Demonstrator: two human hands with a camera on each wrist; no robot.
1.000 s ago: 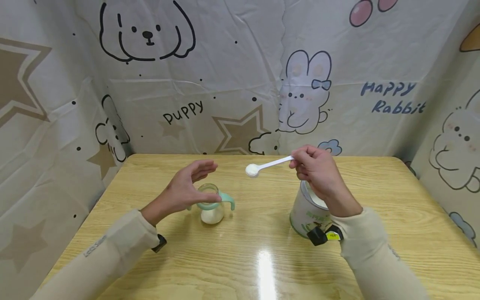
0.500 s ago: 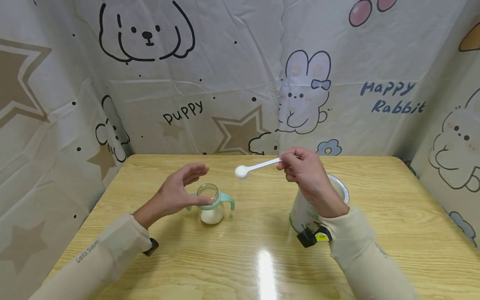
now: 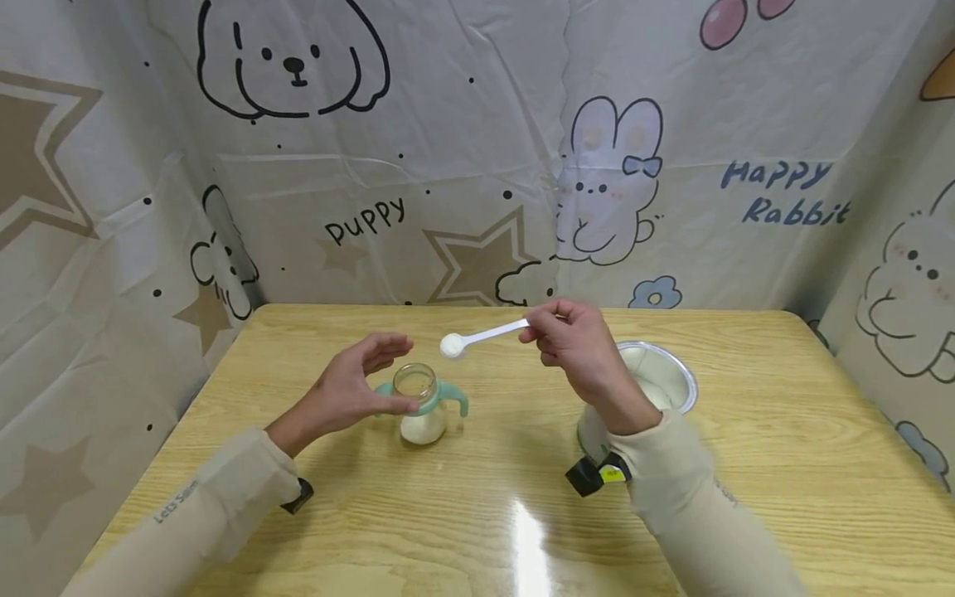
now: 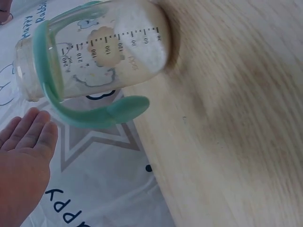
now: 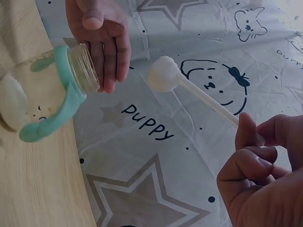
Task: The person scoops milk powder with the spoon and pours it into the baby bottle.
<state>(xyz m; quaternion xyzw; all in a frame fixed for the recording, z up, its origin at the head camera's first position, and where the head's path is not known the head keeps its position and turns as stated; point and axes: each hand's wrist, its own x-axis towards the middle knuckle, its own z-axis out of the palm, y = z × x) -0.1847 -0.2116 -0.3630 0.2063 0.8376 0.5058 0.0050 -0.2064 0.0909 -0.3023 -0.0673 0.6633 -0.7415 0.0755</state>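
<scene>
A clear baby bottle [image 3: 423, 428] with mint-green handles and white powder at its bottom stands upright and uncapped on the table. My left hand [image 3: 345, 386] is held around its neck area, fingers extended behind and thumb in front; the left wrist view shows the straight fingertips [image 4: 45, 120] apart from the glass neck. My right hand [image 3: 573, 352] pinches the handle end of a white measuring scoop [image 3: 492, 332]. The scoop's bowl, heaped with powder, hangs level, above and slightly right of the bottle's mouth [image 5: 90, 68].
An uncovered powder can [image 3: 690, 388] with a silver rim and white powder inside stands on the right, partly hidden by my right forearm. The wooden table [image 3: 418, 531] ends at a printed cloth backdrop [image 3: 477, 124].
My right hand has carried the filled scoop left from near the can toward the bottle. My left hand has shifted slightly left and down. The bottle stays in place.
</scene>
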